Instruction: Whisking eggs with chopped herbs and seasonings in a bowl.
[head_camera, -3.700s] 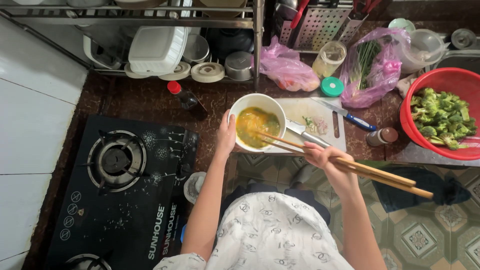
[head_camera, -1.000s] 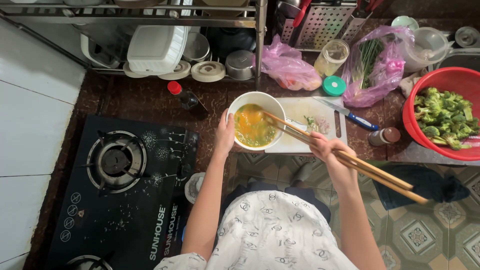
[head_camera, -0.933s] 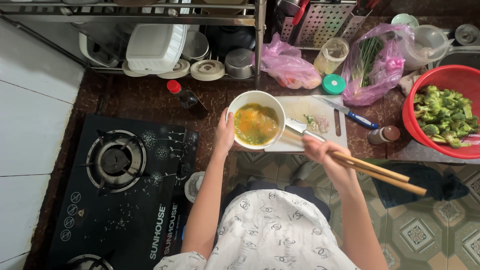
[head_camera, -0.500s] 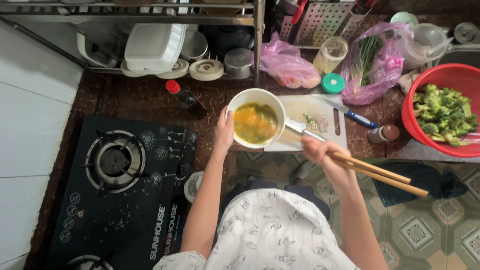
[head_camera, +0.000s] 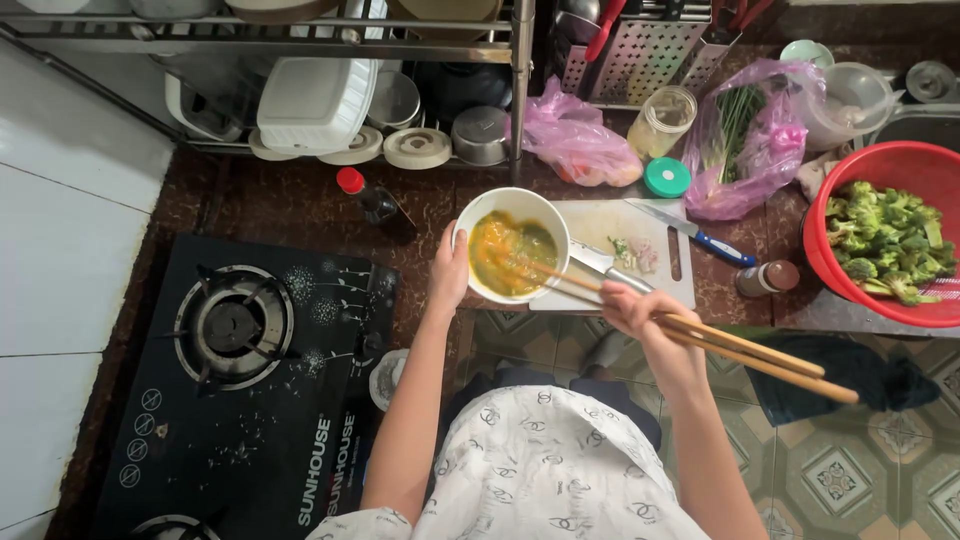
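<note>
A white bowl (head_camera: 512, 244) with yellow beaten egg (head_camera: 510, 255) in it sits at the front edge of the dark tabletop (head_camera: 290, 205), just left of a white cutting board (head_camera: 625, 250). The left hand (head_camera: 450, 272) is wrapped around the left side of the bowl and holds it. The right hand (head_camera: 640, 315) is closed around a pair of long wooden chopsticks (head_camera: 700, 335). Their tips are down in the egg, and their far ends stick out to the right, over the tiled floor (head_camera: 880, 470).

On the cutting board lie a little pile of chopped green bits (head_camera: 632, 250) and a knife with a blue handle (head_camera: 695, 235). A small brown jar (head_camera: 768, 278) stands just right of the board. Farther right is a big red bowl (head_camera: 830, 190) full of green broccoli (head_camera: 885, 240). Behind the board are pink plastic bags (head_camera: 580, 145), and a jar (head_camera: 662, 122) with its green lid (head_camera: 667, 177) lying beside it. A dark bottle with a red cap (head_camera: 372, 200) lies left of the white bowl. A black gas stove (head_camera: 240, 380) is at the far left. A dish rack (head_camera: 330, 100) stands at the back.
</note>
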